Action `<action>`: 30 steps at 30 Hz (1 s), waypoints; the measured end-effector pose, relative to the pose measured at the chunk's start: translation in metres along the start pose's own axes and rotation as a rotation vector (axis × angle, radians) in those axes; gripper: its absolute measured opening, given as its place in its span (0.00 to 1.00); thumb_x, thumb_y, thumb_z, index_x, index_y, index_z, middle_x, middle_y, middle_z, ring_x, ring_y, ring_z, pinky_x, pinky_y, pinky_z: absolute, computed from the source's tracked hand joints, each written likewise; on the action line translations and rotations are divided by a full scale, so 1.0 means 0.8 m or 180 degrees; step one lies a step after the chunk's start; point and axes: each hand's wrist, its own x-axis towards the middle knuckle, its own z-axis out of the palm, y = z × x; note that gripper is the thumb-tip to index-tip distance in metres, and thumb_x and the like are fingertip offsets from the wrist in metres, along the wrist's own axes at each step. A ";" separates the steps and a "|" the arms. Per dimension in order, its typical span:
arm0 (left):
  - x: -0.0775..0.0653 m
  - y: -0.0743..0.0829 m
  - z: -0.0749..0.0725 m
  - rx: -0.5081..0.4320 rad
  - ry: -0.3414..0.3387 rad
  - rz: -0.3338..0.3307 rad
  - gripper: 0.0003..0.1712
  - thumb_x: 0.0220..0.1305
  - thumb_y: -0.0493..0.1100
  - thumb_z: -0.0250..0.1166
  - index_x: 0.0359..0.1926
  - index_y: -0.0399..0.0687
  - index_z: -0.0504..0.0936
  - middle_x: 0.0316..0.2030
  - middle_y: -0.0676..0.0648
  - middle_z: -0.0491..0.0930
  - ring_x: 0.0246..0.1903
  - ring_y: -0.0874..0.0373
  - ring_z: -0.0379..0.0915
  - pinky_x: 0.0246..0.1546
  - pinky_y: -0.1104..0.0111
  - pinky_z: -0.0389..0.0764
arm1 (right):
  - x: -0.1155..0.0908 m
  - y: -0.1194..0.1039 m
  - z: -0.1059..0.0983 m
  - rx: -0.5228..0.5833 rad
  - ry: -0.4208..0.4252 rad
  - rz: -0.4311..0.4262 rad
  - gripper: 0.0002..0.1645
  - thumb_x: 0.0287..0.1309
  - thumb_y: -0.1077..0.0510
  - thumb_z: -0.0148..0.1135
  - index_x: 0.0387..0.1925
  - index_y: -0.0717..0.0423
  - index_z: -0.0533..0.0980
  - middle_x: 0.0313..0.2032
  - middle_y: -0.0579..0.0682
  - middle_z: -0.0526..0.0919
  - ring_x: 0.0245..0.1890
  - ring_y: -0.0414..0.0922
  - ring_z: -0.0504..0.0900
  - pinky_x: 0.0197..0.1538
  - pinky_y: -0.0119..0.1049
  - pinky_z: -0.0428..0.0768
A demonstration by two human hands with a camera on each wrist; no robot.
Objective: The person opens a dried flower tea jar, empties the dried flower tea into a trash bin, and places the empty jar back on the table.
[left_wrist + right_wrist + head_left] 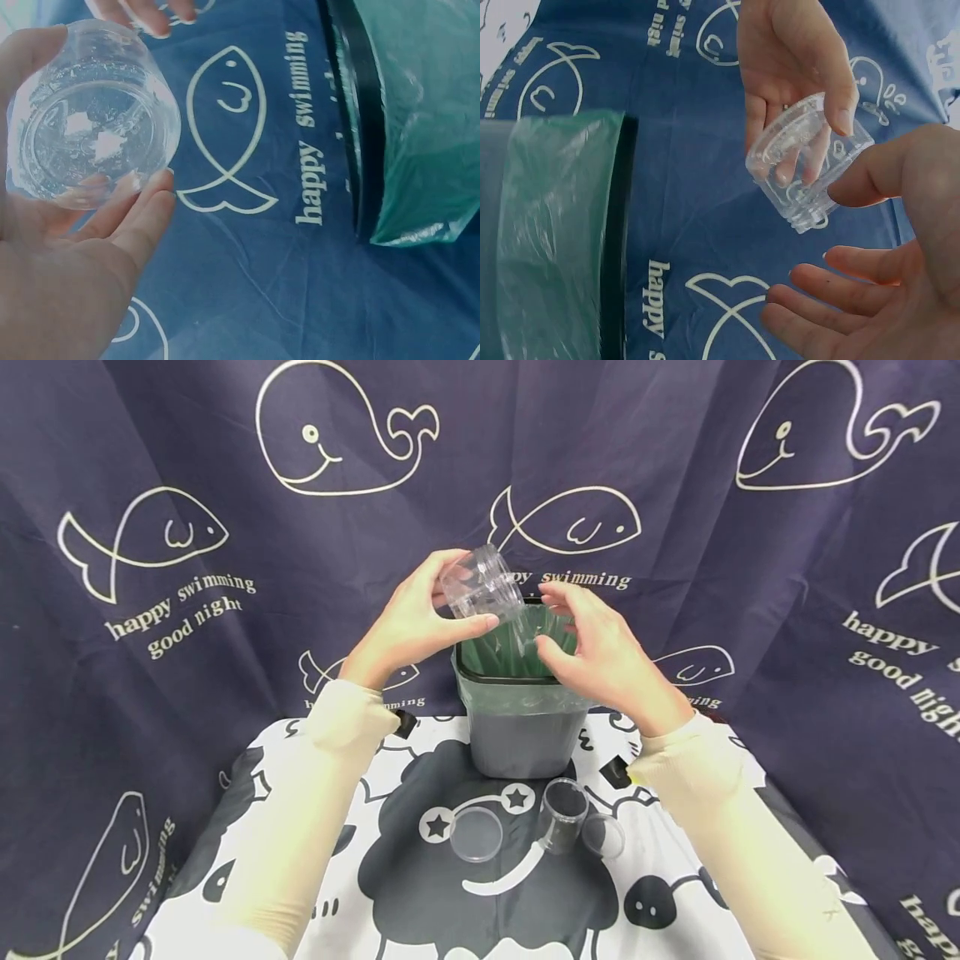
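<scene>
A clear plastic jar (pixel 483 583) is held tilted above the bin by my left hand (pixel 416 622), its thumb along one side and the fingers round the other. Bright glints fill the jar (pixel 97 139) in the left wrist view; I cannot tell whether anything is inside. My right hand (pixel 600 647) hovers just right of the jar, fingers loosely bent and apart. In the right wrist view its thumb overlaps the jar's threaded rim, and whether they touch is unclear. Below both hands stands a grey bin (pixel 525 743) with a green bag liner (pixel 551 627) folded over its black rim.
On the sheep-print cloth in front of the bin stands another clear jar (pixel 562 818). Round clear lids lie on either side of it, a left lid (pixel 476 835) and a right lid (pixel 604 837). A dark blue whale-print curtain (pixel 450 410) hangs behind.
</scene>
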 end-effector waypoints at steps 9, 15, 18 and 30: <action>-0.032 -0.001 -0.005 -0.0509 0.0211 -0.0009 0.45 0.52 0.46 0.80 0.69 0.52 0.68 0.62 0.52 0.77 0.60 0.60 0.77 0.67 0.63 0.73 | -0.019 -0.015 0.021 0.0094 -0.0069 -0.0178 0.31 0.59 0.62 0.65 0.65 0.61 0.72 0.56 0.57 0.81 0.56 0.52 0.82 0.56 0.46 0.82; -0.067 -0.014 0.002 -0.0867 0.0379 0.0017 0.44 0.51 0.38 0.80 0.67 0.45 0.67 0.61 0.46 0.77 0.59 0.56 0.78 0.62 0.64 0.77 | -0.042 -0.019 0.046 0.0187 -0.0209 -0.0181 0.31 0.59 0.61 0.64 0.65 0.62 0.72 0.56 0.56 0.80 0.53 0.52 0.83 0.56 0.46 0.82; -0.087 -0.021 0.006 -0.1122 0.0417 0.0057 0.45 0.50 0.33 0.78 0.67 0.42 0.65 0.64 0.42 0.74 0.62 0.53 0.77 0.63 0.66 0.76 | -0.055 -0.021 0.058 0.0224 -0.0310 -0.0162 0.31 0.59 0.61 0.65 0.65 0.62 0.72 0.56 0.56 0.80 0.52 0.52 0.84 0.57 0.46 0.82; -0.173 -0.060 0.022 -0.1208 0.0323 -0.0047 0.54 0.51 0.30 0.77 0.76 0.54 0.63 0.65 0.39 0.73 0.64 0.49 0.74 0.65 0.68 0.73 | -0.113 -0.024 0.111 0.0269 -0.0558 0.0016 0.32 0.59 0.60 0.67 0.66 0.58 0.73 0.57 0.51 0.81 0.50 0.44 0.84 0.54 0.41 0.83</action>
